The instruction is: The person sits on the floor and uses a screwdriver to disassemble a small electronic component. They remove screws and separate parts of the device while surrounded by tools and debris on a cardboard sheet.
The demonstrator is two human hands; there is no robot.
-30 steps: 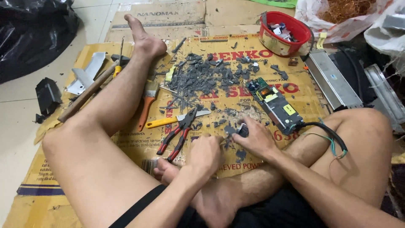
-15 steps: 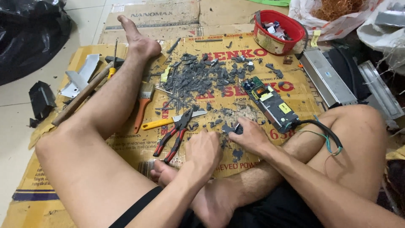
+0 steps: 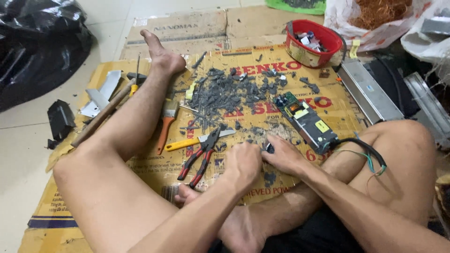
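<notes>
A person sits on flattened cardboard (image 3: 117, 197) spread over a tiled floor, one leg stretched out, the other folded, both hands meeting low over the sheet. The left hand (image 3: 241, 164) is curled into a loose fist, knuckles toward the camera; whether its grip closes on anything cannot be told. The right hand (image 3: 283, 157) lies flat-fingered just beside it, fingertips pinched on a small dark part (image 3: 268, 148) that sits on the cardboard between the two hands. Just left of the left hand lie red-handled pliers (image 3: 199, 157), jaws crossing a yellow-handled knife (image 3: 194, 142). Farther left of them rests a paintbrush (image 3: 166, 124) with an orange handle. Beyond the hands spreads a heap of grey scrap bits (image 3: 220, 93). Beyond and to the right of the right hand lies a long circuit board (image 3: 304, 119), its black cable (image 3: 363, 150) draped over the folded knee. Well beyond that stands a red bowl (image 3: 310, 55) of small parts, and right of it a metal casing (image 3: 368, 93).
</notes>
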